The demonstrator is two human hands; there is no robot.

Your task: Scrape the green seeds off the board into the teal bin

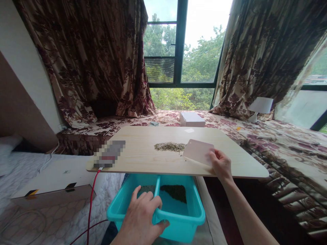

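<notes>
My right hand (221, 164) pinches the edge of a pale, flat plastic scraper card (198, 151) with rounded corners and a small hole. The card's far edge touches the right end of a pile of small greenish-brown seeds or beans (170, 146) on the wooden tabletop (143, 163). Below the table's near edge, a turquoise two-compartment bin (178, 226) is held by my left hand (143, 214), thumb outside the near rim and fingers over the divider. Dark green grains (176, 192) lie in its right compartment. Some grey-looking grains (148, 189) show in the left one, partly behind my fingers.
A blurred-out device (109, 153) with a red cable (92, 197) lies on the table's left side. A white paper piece (189, 130) is near the far edge. Beyond stand a white box (192, 119) and a lamp (260, 106). At left, a large box (56, 180) rests on bedding.
</notes>
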